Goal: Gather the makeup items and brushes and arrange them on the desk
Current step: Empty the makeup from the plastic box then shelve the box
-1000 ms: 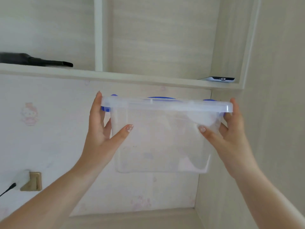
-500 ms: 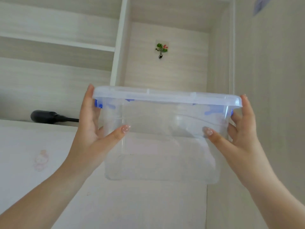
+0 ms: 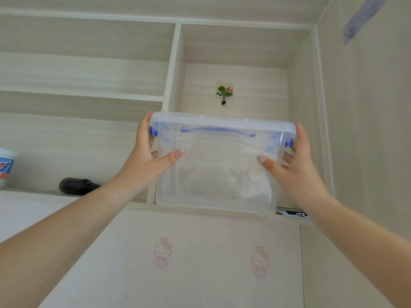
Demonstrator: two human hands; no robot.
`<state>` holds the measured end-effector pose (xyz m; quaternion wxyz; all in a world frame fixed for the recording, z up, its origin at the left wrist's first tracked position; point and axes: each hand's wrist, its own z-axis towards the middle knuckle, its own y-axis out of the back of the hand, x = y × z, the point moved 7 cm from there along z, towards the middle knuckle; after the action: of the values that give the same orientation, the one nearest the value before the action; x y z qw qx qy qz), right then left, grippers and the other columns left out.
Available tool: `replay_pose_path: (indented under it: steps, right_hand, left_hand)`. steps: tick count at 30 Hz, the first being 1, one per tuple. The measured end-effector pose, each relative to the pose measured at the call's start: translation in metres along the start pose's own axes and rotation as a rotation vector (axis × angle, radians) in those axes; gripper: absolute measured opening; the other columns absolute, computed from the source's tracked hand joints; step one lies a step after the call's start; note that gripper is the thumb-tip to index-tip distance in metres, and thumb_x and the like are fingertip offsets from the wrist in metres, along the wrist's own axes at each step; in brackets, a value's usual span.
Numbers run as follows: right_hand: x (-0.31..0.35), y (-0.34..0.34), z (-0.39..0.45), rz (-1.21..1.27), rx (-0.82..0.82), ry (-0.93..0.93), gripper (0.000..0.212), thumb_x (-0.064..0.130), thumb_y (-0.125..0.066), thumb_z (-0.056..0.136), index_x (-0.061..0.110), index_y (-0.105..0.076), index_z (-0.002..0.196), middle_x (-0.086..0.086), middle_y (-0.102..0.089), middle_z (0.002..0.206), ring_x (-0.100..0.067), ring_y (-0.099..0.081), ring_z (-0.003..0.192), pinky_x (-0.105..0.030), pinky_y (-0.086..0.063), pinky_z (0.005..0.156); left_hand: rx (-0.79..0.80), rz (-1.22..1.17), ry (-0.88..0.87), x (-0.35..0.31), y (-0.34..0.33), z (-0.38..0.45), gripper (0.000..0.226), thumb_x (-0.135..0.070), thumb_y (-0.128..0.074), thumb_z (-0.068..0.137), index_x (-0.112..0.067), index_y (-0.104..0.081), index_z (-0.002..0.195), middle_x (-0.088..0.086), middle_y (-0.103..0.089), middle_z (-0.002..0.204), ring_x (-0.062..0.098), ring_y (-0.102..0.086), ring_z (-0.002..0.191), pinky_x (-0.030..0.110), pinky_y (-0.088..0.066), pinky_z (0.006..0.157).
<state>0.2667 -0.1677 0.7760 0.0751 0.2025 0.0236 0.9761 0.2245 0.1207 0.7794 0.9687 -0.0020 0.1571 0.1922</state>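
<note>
Storage box (image 3: 219, 165) of clear plastic, lid fitted, blue handle folded under the lid and blue side clips — I hold it raised in front of the right-hand shelf compartment (image 3: 235, 85), its base just at the front edge of the shelf board (image 3: 200, 211); whether it rests on the board or hangs just clear I cannot tell. Contents cannot be made out through the cloudy walls.

My left hand (image 3: 144, 161) clamps the left end: thumb pressed across the front wall, fingers running up the side to the lid rim by the clip. My right hand (image 3: 295, 165) mirrors it on the right end, thumb on the front wall, fingers spread up the side.

Behind the box, a small flower hook (image 3: 224, 93) is stuck on the back panel. A dark-and-white device (image 3: 292, 212) lies on the shelf just beside the box's lower right corner. In the left compartment lie a black cylindrical object (image 3: 76, 185) and, at the frame edge, a white tub with blue print (image 3: 6, 166). Pink cat stickers (image 3: 162, 253) mark the panel below.
</note>
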Motion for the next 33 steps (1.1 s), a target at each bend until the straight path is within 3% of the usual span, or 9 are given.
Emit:
replay_pose_path:
  steps: [8,13,17,22,25,30,33]
  right_hand:
    - [-0.047,-0.022,0.018,-0.034,0.040,-0.037,0.102,0.028,-0.074,0.076,0.038,-0.001,0.147,0.005,-0.025,0.151,-0.006,-0.043,0.126,-0.032,-0.035,0.107]
    - [-0.066,-0.024,0.023,-0.063,0.036,-0.043,0.101,0.031,-0.073,0.077,0.037,-0.001,0.148,0.005,-0.025,0.152,-0.007,-0.046,0.121,-0.027,-0.036,0.102]
    - [-0.074,-0.029,0.030,-0.075,0.021,-0.058,0.098,0.036,-0.070,0.079,0.035,0.000,0.148,0.004,-0.022,0.153,-0.007,-0.045,0.122,-0.024,-0.033,0.098]
    - [-0.095,-0.041,0.039,-0.077,0.032,-0.123,0.098,0.044,-0.065,0.081,0.031,0.005,0.149,0.009,-0.017,0.155,-0.015,-0.043,0.131,-0.028,-0.032,0.102]
    - [-0.105,-0.045,0.042,-0.087,0.040,-0.145,0.099,0.046,-0.065,0.080,0.033,0.006,0.148,0.011,-0.016,0.156,-0.017,-0.047,0.128,-0.037,-0.035,0.109]
    - [-0.120,-0.054,0.049,-0.145,0.053,-0.161,0.100,0.043,-0.064,0.082,0.029,0.008,0.149,0.009,-0.017,0.155,-0.017,-0.050,0.124,-0.027,-0.033,0.097]
    - [-0.130,-0.059,0.055,-0.166,0.067,-0.176,0.102,0.045,-0.065,0.081,0.029,0.009,0.148,0.009,-0.020,0.154,-0.020,-0.047,0.127,-0.035,-0.036,0.105]
  left_hand:
    - [-0.051,0.016,0.090,0.045,-0.005,-0.001,0.102,-0.036,-0.072,0.074,-0.042,0.000,0.147,-0.021,-0.017,0.153,-0.005,-0.014,0.142,0.042,-0.031,0.115]
    - [-0.074,0.048,0.112,0.066,-0.013,0.001,0.098,-0.028,-0.070,0.081,-0.039,0.001,0.148,-0.016,-0.019,0.155,-0.008,-0.016,0.140,0.036,-0.029,0.115]
    - [-0.261,0.078,0.106,0.075,-0.016,-0.002,0.086,-0.024,-0.071,0.082,-0.029,-0.016,0.148,-0.012,-0.025,0.153,-0.002,-0.029,0.136,0.030,-0.032,0.111]
    - [-0.453,0.131,0.061,0.083,-0.024,-0.008,0.055,-0.020,-0.067,0.084,-0.015,-0.037,0.130,-0.001,-0.040,0.136,0.007,-0.044,0.121,0.027,-0.037,0.105]
    - [-0.409,0.198,0.041,0.093,-0.027,-0.009,0.050,-0.020,-0.064,0.087,-0.016,-0.040,0.131,-0.005,-0.045,0.133,0.008,-0.044,0.124,0.027,-0.036,0.106]
    - [-0.278,0.204,0.126,0.121,-0.034,-0.013,0.057,-0.014,-0.059,0.090,-0.023,-0.033,0.141,-0.022,-0.036,0.133,-0.006,-0.032,0.124,0.017,-0.026,0.101]
    - [-0.260,0.218,0.162,0.134,-0.031,-0.009,0.060,-0.014,-0.059,0.090,-0.024,-0.031,0.143,-0.020,-0.036,0.139,-0.004,-0.031,0.128,0.020,-0.027,0.106]
